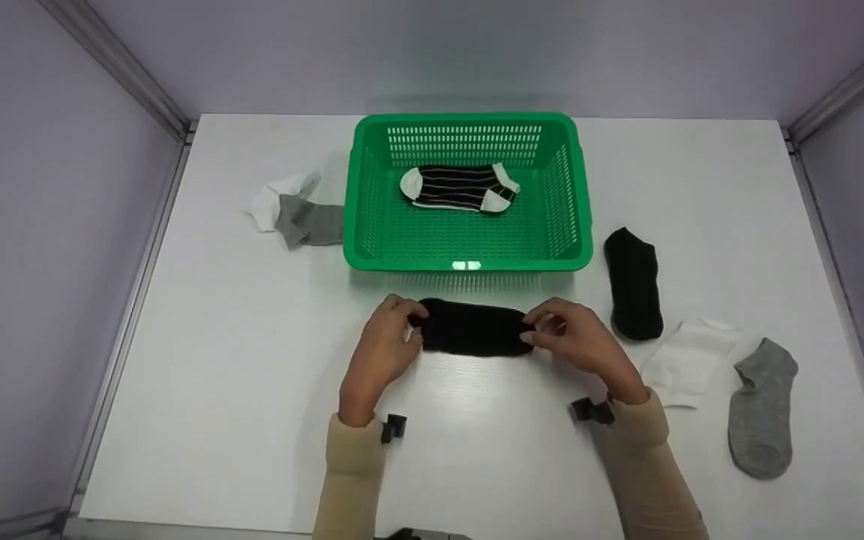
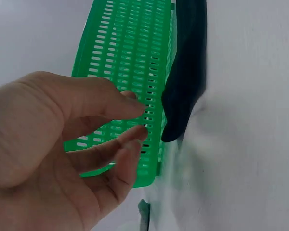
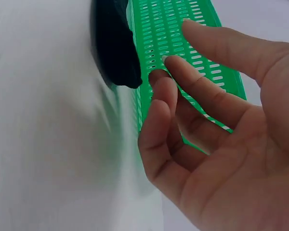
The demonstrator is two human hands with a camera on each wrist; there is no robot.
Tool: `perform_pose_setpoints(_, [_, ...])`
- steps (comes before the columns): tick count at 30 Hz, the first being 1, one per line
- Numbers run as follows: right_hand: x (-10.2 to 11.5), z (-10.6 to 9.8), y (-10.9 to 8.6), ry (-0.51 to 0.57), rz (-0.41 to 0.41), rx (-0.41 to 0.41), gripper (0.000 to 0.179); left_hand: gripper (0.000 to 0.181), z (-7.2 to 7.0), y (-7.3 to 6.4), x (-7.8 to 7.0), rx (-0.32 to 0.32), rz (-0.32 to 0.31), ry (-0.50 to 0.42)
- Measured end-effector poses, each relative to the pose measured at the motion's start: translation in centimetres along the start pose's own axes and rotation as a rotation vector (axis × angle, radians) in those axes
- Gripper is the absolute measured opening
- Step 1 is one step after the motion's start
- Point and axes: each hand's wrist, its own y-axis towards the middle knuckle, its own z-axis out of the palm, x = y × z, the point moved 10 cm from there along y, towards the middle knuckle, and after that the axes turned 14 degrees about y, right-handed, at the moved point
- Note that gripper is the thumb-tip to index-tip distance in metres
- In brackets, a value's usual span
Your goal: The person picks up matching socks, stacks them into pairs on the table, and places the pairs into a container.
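A black sock point(image 1: 477, 328) lies flat and sideways on the white table in front of the green basket. At its left end is my left hand point(image 1: 385, 345), thumb and fingers loosely bent; the left wrist view shows a gap between the fingertips point(image 2: 135, 109) and the sock point(image 2: 187, 72). My right hand point(image 1: 580, 339) hovers by the other end. In the right wrist view its thumb and index finger are spread apart, and the sock point(image 3: 113, 48) lies beyond the fingers, with nothing held.
Inside the green basket point(image 1: 469, 264) lies a black-and-white striped sock point(image 1: 451, 187). To its right on the table are another black sock point(image 1: 633, 289), a white sock point(image 1: 691, 360) and a grey sock point(image 1: 762, 420). Left of the basket, a grey sock point(image 1: 319, 223) overlaps a white one point(image 1: 271, 201).
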Motion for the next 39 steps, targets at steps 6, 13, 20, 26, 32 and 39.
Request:
perform_pose_setpoints(6, [-0.8,-0.3,-0.2,-0.005,0.065,-0.014,0.027,0.015,1.2,0.4,-0.4,0.001,0.028,0.012])
perform_pose_setpoints(13, [-1.4,-0.2,0.0,0.0,0.122,0.012,0.033,0.021,1.5,0.4,0.4,-0.009,-0.008,0.02])
perform_pose_setpoints(20, [-1.8,0.3,-0.1,0.05,0.174,0.008,0.027,0.023,1.9,0.4,0.5,0.002,-0.012,0.005])
perform_pose_setpoints(26, [-1.8,0.4,0.2,-0.046,0.161,-0.027,0.017,0.025,2.2,0.4,0.3,0.017,-0.01,-0.024])
perform_pose_setpoints(32, [-1.7,0.8,0.3,0.01,0.153,0.001,0.013,0.026,2.1,0.3,0.0,0.015,-0.007,-0.017])
perform_pose_setpoints(39, [-1.4,0.9,0.2,0.132,0.093,-0.005,0.015,0.023,2.0,0.1,-0.3,0.01,0.002,0.005])
